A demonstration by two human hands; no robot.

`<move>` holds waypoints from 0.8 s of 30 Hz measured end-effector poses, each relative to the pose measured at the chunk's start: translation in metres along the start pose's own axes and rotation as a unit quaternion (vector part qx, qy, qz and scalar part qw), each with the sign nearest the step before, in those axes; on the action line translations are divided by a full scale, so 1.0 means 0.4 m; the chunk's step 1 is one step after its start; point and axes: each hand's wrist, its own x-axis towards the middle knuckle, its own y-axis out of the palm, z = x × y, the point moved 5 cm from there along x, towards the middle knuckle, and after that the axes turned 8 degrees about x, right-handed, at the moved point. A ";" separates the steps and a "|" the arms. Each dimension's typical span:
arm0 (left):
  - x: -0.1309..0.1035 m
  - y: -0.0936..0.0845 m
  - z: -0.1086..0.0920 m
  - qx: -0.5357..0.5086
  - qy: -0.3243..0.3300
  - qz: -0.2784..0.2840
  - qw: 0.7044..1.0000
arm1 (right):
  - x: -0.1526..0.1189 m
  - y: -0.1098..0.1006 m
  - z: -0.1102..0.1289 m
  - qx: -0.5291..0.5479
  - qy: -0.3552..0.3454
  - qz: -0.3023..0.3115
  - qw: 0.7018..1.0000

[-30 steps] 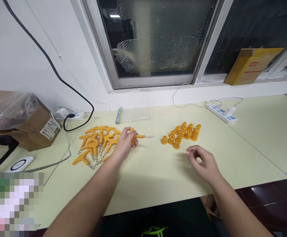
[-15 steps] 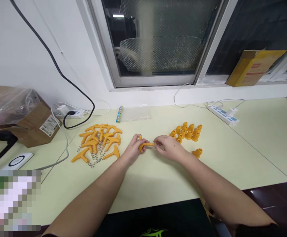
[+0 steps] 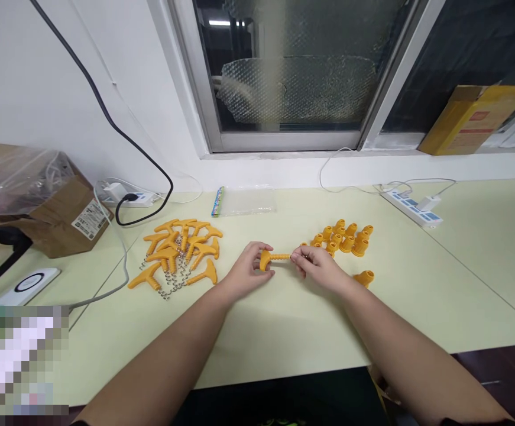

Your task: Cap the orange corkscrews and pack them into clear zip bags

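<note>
Orange corkscrew [image 3: 279, 257], on your side of the clear plastic bag [image 3: 246, 201], is held level between your hands: your left hand [image 3: 245, 271] half-curls around its T-shaped handle, your right hand [image 3: 321, 267] pinches its far end. More corkscrews [image 3: 168, 257] lie piled left of the bag; orange cones [image 3: 348, 243] cluster right of it.

The left arm [image 3: 164, 343] and right arm [image 3: 408, 337] reach over the table's [image 3: 279, 349] near edge and lean in toward each other. The left hand [image 3: 249, 269] is curled, thumb nearer that edge. The right hand [image 3: 321, 266] faces it, fingertips pinched.
</note>
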 end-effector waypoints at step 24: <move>0.018 -0.028 0.011 -0.136 -0.065 0.005 0.989 | 0.019 0.008 -0.020 0.139 0.029 0.006 0.990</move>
